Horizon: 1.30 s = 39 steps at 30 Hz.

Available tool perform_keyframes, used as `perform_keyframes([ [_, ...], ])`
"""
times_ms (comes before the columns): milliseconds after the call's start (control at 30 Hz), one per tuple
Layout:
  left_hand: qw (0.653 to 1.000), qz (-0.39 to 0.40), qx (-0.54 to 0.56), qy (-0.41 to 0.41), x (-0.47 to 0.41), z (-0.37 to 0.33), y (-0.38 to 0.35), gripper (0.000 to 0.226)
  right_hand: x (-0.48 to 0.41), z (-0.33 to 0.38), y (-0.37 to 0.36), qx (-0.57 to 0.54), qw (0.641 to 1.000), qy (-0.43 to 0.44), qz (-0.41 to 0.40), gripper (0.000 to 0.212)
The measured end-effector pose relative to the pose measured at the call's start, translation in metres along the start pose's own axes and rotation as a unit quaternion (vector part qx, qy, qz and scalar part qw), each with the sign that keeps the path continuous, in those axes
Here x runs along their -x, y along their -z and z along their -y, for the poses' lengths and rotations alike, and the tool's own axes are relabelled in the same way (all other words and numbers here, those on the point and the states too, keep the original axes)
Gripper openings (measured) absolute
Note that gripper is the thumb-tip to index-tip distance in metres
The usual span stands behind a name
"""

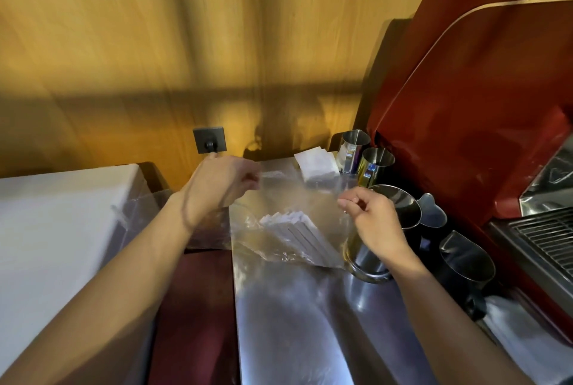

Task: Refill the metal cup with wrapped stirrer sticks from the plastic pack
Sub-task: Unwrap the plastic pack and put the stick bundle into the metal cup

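Observation:
A clear plastic pack (280,198) is stretched between both hands above the steel counter. My left hand (221,181) pinches its upper left edge. My right hand (373,220) pinches its right edge. Inside the pack a bundle of white wrapped stirrer sticks (299,235) lies slanted, its lower end pointing at the metal cup. The metal cup (364,259) stands under my right hand, partly hidden by the hand and the pack.
Several steel pitchers (376,164) stand along the right, beside a red espresso machine (471,111) with a drip grille (545,238). White napkins (316,164) lie at the back. A white box (59,223) sits left; a wall socket (210,140) is behind.

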<state>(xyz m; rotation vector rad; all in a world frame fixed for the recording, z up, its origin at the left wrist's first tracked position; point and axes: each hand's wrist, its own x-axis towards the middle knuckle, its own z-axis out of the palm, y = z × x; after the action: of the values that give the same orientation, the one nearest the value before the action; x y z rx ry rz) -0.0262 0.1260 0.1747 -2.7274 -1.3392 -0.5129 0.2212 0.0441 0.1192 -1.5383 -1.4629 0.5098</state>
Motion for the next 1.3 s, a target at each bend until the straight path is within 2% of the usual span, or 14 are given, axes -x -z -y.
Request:
perform_keyframes([
  [67,0.997,-0.067,-0.001,-0.035,-0.002,0.002,0.008,0.011,-0.001,0.000,0.005,-0.027,0.999,0.003,-0.032,0.012],
  [100,0.997,-0.069,0.010,-0.037,-0.003,0.002,0.013,0.011,-0.002,0.000,0.008,-0.038,0.998,0.002,-0.048,0.012],
  [200,0.999,-0.016,0.048,-0.020,-0.007,-0.002,0.023,0.010,-0.003,-0.003,0.011,-0.043,0.997,0.000,-0.067,0.011],
  [267,0.997,-0.049,0.051,-0.033,-0.009,-0.006,0.024,0.011,-0.002,-0.006,0.012,-0.055,0.996,-0.001,-0.075,0.010],
  [400,0.998,-0.055,0.027,-0.010,-0.016,-0.014,0.025,0.014,0.000,-0.010,0.012,-0.069,0.994,-0.010,-0.078,0.014],
  [533,0.999,0.006,0.026,0.027,-0.021,-0.015,0.025,0.013,-0.001,-0.008,0.015,-0.084,0.993,-0.010,-0.083,0.025],
  [633,0.999,0.003,0.040,0.025,-0.023,-0.015,0.022,0.013,-0.003,-0.007,0.016,-0.096,0.992,-0.011,-0.084,0.023],
  [733,0.998,0.023,0.057,0.014,-0.026,-0.014,0.024,0.015,-0.003,-0.007,0.016,-0.113,0.989,-0.019,-0.097,0.022],
  [900,0.995,-0.010,0.087,-0.040,-0.037,-0.019,0.041,0.017,-0.003,-0.008,0.022,-0.168,0.978,-0.016,-0.121,0.018],
  [1033,0.995,-0.018,0.066,-0.072,-0.050,-0.027,0.061,0.013,-0.003,-0.009,0.025,-0.206,0.972,-0.023,-0.114,0.016],
  [1200,0.996,0.017,0.030,-0.076,-0.061,-0.034,0.072,0.013,-0.006,-0.008,0.027,-0.245,0.959,-0.007,-0.140,0.018],
  [1300,0.996,-0.014,-0.001,-0.083,-0.062,-0.042,0.065,0.013,-0.008,-0.004,0.029,-0.275,0.950,0.002,-0.151,0.017],
])
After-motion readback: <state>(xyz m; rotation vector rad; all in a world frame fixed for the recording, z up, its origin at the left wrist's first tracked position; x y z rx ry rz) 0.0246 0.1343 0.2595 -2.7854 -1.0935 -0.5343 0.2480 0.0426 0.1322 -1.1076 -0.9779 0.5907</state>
